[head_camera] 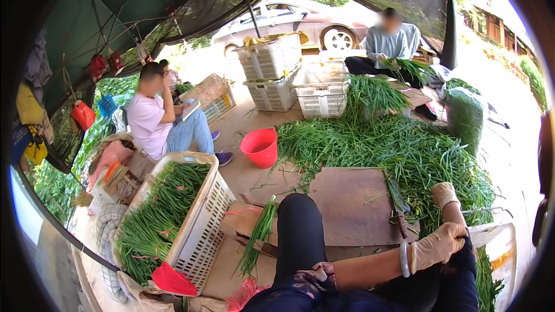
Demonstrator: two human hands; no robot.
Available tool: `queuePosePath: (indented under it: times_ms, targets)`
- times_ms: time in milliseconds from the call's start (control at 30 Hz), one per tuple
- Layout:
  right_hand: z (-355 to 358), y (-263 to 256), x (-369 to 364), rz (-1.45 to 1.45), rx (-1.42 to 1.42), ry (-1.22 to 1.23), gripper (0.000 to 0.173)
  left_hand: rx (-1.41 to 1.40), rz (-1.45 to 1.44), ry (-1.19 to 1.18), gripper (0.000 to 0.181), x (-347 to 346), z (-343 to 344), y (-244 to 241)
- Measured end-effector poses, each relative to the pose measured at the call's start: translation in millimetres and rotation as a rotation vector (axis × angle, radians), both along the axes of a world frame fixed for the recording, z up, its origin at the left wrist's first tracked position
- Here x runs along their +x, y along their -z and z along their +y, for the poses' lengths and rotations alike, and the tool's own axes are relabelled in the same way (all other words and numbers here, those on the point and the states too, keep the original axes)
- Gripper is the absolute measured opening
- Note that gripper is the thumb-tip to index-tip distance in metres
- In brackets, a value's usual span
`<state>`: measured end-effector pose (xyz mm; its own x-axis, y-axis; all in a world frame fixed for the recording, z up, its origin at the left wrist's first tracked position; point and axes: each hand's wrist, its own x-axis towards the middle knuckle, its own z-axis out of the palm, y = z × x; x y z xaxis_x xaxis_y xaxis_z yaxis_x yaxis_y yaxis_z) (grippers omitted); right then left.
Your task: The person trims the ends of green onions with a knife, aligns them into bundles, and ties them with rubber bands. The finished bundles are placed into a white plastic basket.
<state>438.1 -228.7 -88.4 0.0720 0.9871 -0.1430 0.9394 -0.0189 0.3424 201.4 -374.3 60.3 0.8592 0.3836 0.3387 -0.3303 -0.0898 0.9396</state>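
My left hand, in a pale glove with a bracelet at its wrist, reaches across my lap. Its fingers grip the dark sleeve on my right forearm. Beyond it, my right hand, also gloved, is held over the edge of a heap of long green leaves, probably chives. Its fingers are too foreshortened to read. A knife with a wooden handle lies at the right edge of a brown board before me. Left of my knee, a small bunch of leaves rests across a low wooden piece.
A white crate of tied bundles stands left, a red bucket ahead. Another white crate is at my right. Stacked crates stand farther back. One person sits left; another handles leaves at the back right.
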Motion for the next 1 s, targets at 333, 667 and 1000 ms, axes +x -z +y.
queuePosePath:
  times_ms: [333, 667, 1000]
  targets:
    - [-29, 14, 181, 2.39, 1.188, 0.699, 0.015, 0.009, -0.01, 0.159, 0.03, -33, -15, -25]
    - [-54, -16, 143, 2.465, 1.262, 0.809, 0.006, -0.224, 0.209, 0.023, 0.012, 5, -30, 23]
    - [-198, 41, 207, 1.107, 0.64, 0.537, 0.023, -0.363, 0.353, 0.643, 0.017, -2, -31, 28]
